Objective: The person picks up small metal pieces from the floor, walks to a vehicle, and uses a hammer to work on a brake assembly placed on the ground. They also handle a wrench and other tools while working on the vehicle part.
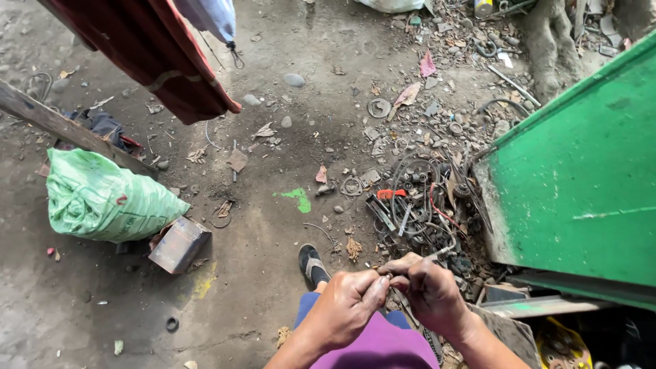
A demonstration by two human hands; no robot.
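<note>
Metal part (387, 273), small and dark, pinched between fingertips of left hand (345, 304) and right hand (430, 290) above the dirt floor's (273, 273) near edge — apparently mid-manipulation; next calls for steady twisting — beside the scrap pile (410, 205).

Sack (102, 198) far left, scrap pile (417, 205) ahead of both hands, metal panel (581, 178) right.
</note>
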